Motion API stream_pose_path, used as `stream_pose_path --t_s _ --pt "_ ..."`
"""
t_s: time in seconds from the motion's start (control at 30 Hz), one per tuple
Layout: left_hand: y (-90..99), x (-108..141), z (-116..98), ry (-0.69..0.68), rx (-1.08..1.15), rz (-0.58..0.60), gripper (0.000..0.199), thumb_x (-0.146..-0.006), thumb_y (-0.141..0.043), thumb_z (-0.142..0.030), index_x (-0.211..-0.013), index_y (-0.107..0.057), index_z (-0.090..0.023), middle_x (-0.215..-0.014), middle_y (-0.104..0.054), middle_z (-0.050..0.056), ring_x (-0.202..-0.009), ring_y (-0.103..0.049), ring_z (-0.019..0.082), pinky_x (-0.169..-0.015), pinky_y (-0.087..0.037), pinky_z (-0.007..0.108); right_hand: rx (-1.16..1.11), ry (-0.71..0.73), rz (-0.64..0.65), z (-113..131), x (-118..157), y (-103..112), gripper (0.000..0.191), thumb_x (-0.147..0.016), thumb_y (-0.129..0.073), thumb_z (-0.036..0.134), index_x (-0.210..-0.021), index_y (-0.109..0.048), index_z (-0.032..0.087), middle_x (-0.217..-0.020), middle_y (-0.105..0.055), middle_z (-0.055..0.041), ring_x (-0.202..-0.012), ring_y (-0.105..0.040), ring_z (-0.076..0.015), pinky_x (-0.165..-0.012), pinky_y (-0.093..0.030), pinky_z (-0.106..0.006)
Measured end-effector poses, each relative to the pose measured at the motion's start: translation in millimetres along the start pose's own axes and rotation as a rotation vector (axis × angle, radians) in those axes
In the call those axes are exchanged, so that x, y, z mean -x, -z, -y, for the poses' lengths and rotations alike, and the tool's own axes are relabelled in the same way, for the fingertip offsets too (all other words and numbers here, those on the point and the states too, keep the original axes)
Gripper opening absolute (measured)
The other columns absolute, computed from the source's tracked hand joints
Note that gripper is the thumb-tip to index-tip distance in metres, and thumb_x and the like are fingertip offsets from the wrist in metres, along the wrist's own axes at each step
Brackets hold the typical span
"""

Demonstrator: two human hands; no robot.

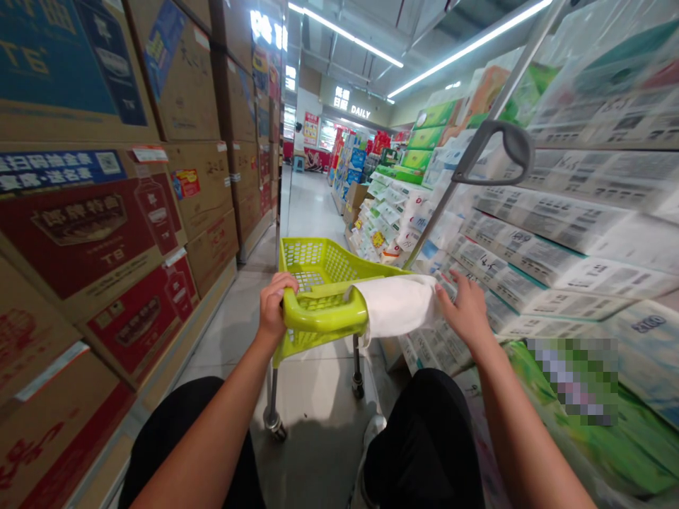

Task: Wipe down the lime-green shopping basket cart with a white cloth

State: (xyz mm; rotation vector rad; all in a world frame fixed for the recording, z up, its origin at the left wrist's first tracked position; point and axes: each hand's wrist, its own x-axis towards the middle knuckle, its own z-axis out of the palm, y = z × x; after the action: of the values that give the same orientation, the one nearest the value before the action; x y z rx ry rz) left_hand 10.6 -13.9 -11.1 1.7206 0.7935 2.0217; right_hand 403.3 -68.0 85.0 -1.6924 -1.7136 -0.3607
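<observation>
A lime-green shopping cart (pixel 325 317) stands in front of me, its basket of perforated plastic and its legs on casters. My left hand (pixel 276 304) is wrapped round the left end of the cart's handle. White cloth (pixel 397 305) drapes over the right part of the handle. Beside the cloth's right end is my right hand (pixel 462 302), its fingers apart and holding nothing; whether the thumb touches the cloth cannot be told. A metal pole with a grey plastic loop (pixel 496 152) rises on the right, slanting up from the cart's far side.
Stacked cartons (pixel 90 233) line the left side on a low ledge. Packs of tissue paper (pixel 530 261) are piled high close on the right, with green packs (pixel 599 431) low beside my right arm. A tiled aisle floor (pixel 312 201) runs ahead toward more shelves.
</observation>
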Motion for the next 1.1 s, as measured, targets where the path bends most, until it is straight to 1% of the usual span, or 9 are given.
stream_pose_path --t_s 0.1,0.23,0.33,0.5,0.63,0.73,0.83,0.9,1.1 --pt "-2.1 0.0 0.5 0.004 -0.008 -0.009 0.036 -0.087 -0.035 -0.044 -0.065 -0.054 -0.024 -0.071 -0.058 0.008 -0.081 -0.054 0.028 -0.085 -0.041 0.044 -0.015 0.247 0.042 44.2 2.1 -4.7 0.054 -0.102 -0.043 0.050 -0.143 -0.055 0.018 -0.141 -0.058 -0.0190 -0.134 -0.050 -0.0335 -0.111 -0.039 -0.052" --pt "-3.1 -0.9 -0.6 -0.005 0.004 -0.009 0.034 -0.087 -0.037 -0.042 -0.063 -0.054 -0.024 -0.069 -0.058 0.007 -0.080 -0.054 0.028 -0.085 -0.041 0.044 0.003 0.371 0.422 90.1 -7.9 -11.8 0.047 -0.106 -0.036 0.051 -0.129 -0.062 0.020 -0.123 -0.069 -0.0131 -0.112 -0.064 -0.0280 -0.098 -0.046 -0.042" --pt "-1.1 -2.6 -2.8 -0.020 0.035 -0.010 0.033 -0.087 -0.037 -0.040 -0.063 -0.054 -0.024 -0.069 -0.057 0.007 -0.079 -0.053 0.027 -0.084 -0.041 0.044 0.076 0.410 0.552 104.7 -14.8 -9.4 0.049 -0.106 -0.035 0.057 -0.123 -0.062 0.019 -0.112 -0.070 -0.0116 -0.100 -0.066 -0.0258 -0.087 -0.047 -0.037" --pt "7.4 -7.7 -4.6 0.007 0.054 0.005 0.037 -0.086 -0.037 -0.048 -0.060 -0.051 -0.024 -0.066 -0.056 0.008 -0.077 -0.052 0.028 -0.083 -0.042 0.046 0.013 0.566 0.500 123.1 -6.3 -5.0 0.047 -0.107 -0.033 0.053 -0.114 -0.063 0.018 -0.105 -0.070 -0.0108 -0.099 -0.064 -0.0254 -0.088 -0.046 -0.036" --pt "17.7 -13.4 -1.0 0.021 0.087 0.058 0.041 -0.085 -0.039 -0.052 -0.060 -0.053 -0.024 -0.066 -0.057 0.009 -0.076 -0.053 0.029 -0.084 -0.043 0.046 -0.068 0.628 0.469 129.1 4.1 -3.3 0.048 -0.107 -0.035 0.054 -0.124 -0.061 0.018 -0.113 -0.071 -0.0113 -0.106 -0.065 -0.0262 -0.092 -0.045 -0.036" --pt "22.4 -15.5 3.3 0.010 0.109 0.076 0.042 -0.085 -0.040 -0.053 -0.060 -0.055 -0.023 -0.066 -0.057 0.009 -0.076 -0.054 0.029 -0.087 -0.044 0.047 -0.020 0.518 0.483 118.1 3.1 -0.7 0.047 -0.106 -0.036 0.057 -0.123 -0.062 0.022 -0.115 -0.073 -0.0091 -0.104 -0.067 -0.0263 -0.084 -0.046 -0.034" --pt "21.4 -13.8 6.5 0.005 0.143 0.069 0.040 -0.084 -0.043 -0.051 -0.060 -0.057 -0.023 -0.067 -0.058 0.010 -0.078 -0.055 0.029 -0.089 -0.044 0.047 0.136 0.324 0.524 100.1 -2.7 2.0 0.047 -0.106 -0.033 0.058 -0.110 -0.065 0.023 -0.096 -0.075 -0.0073 -0.088 -0.070 -0.0262 -0.071 -0.042 -0.032" --pt "18.2 -11.4 7.7 0.005 0.172 0.060 0.037 -0.083 -0.045 -0.049 -0.061 -0.057 -0.022 -0.069 -0.059 0.009 -0.079 -0.054 0.028 -0.090 -0.043 0.046 0.161 0.316 0.520 94.9 -3.5 3.5 0.046 -0.107 -0.032 0.054 -0.109 -0.065 0.022 -0.095 -0.075 -0.0076 -0.088 -0.070 -0.0259 -0.071 -0.042 -0.032" --pt "8.8 -8.6 10.7 -0.011 0.196 0.090 0.035 -0.085 -0.045 -0.046 -0.065 -0.060 -0.022 -0.072 -0.058 0.008 -0.081 -0.052 0.026 -0.090 -0.041 0.043 0.014 0.600 0.477 150.9 9.9 1.8 0.054 -0.104 -0.037 0.065 -0.116 -0.066 0.021 -0.113 -0.074 -0.0096 -0.106 -0.067 -0.0259 -0.088 -0.044 -0.035"
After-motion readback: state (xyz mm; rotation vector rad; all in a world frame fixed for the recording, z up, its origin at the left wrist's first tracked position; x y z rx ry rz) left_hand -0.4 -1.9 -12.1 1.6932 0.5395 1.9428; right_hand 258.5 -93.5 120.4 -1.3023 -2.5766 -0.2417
